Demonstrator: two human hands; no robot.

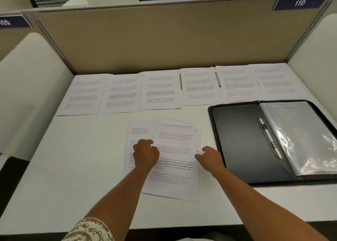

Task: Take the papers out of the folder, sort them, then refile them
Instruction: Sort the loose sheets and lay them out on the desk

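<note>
A loose stack of printed papers [175, 167] lies fanned out in the middle of the white desk [73, 167]. My left hand [145, 154] rests on the stack's left part, its fingers curled at the left edge of the top sheet. My right hand [209, 157] is at the top sheet's right edge, with fingers curled and seeming to pinch it. An open black folder [237, 142] with clear plastic sleeves [300, 137] lies to the right. Several sheets [160, 90] are laid side by side in a row along the back of the desk.
A tan partition [164, 36] closes off the back of the desk, with white side panels left and right. A blue sign reading 110 [300, 3] sits on its top right corner. The desk's front edge runs near my forearms.
</note>
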